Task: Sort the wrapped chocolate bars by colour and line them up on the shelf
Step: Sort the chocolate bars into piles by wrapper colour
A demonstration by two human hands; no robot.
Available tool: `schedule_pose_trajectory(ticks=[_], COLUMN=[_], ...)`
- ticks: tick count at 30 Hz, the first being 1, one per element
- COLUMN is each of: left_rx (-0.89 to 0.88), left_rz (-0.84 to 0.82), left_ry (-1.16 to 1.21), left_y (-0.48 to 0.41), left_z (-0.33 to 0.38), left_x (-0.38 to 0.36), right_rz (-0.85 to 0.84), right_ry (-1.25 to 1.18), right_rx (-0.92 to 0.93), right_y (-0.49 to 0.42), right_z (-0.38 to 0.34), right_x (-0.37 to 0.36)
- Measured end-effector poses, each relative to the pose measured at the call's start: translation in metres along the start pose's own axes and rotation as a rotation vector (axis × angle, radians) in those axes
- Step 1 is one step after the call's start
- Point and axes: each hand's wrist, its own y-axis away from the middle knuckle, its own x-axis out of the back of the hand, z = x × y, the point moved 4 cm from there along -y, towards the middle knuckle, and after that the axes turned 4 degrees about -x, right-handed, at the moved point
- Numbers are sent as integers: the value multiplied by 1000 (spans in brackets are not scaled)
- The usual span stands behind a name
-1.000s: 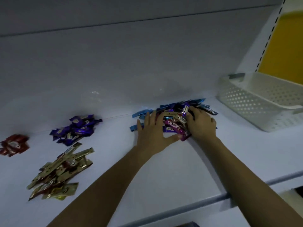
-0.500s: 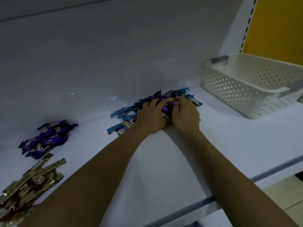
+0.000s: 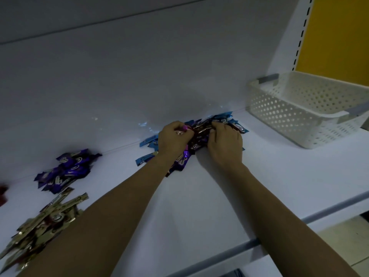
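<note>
Viewed from my remote desk through the head camera: the white shelf (image 3: 279, 176) ran the width of the picture, with a perforated white basket (image 3: 295, 114) standing at its right end. Well to the left lay the sorted heaps: gold bars (image 3: 46, 222) nearest the front edge, purple bars (image 3: 65, 170) behind them, and a scrap of red bars (image 3: 3, 193) cut off by the frame. Between those heaps and the basket, close to the back panel, sat the unsorted pile, its blue bars (image 3: 147, 141) fanning out from under both wrists.

The left hand (image 3: 173, 140) and right hand (image 3: 225, 144) worked side by side over that pile, the fingers of each curled round a bundle of dark magenta bars (image 3: 200, 129) gripped between them. The bundle's long axis ran left to right, its right end angled slightly toward the back panel, one end in each hand.

I judged the step to be pulling this colour clear of the blue. The sorted heaps lay leftward of the bundle, the left hand nearer them and the right hand nearer the basket, so I expected any carry to go left.
</note>
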Motion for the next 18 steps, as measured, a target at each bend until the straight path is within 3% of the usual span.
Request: schedule_pose_trajectory(ticks=[4,7,8,13,15,18], left_rx=[269,416,430,399,390,376], left_rz=[96,74,42,-81,-89,-55], left_ry=[375,628,694,841,866,882], left_y=[2,12,16,42,51,63], left_z=[6,20,25,40,38,31], left_x=[18,32,37,65,77,101], right_rz=[69,-1,-23,-434,-538,-558], right_ry=[-152,-127,-124,-893,-1024,-1044], right_rx=[122,186,210,-16,-57,-97], right_y=[4,12,14,28,37,48], right_z=[-12,-19,-21,-64,-88,-116], right_x=[10,3,1,21,23,18])
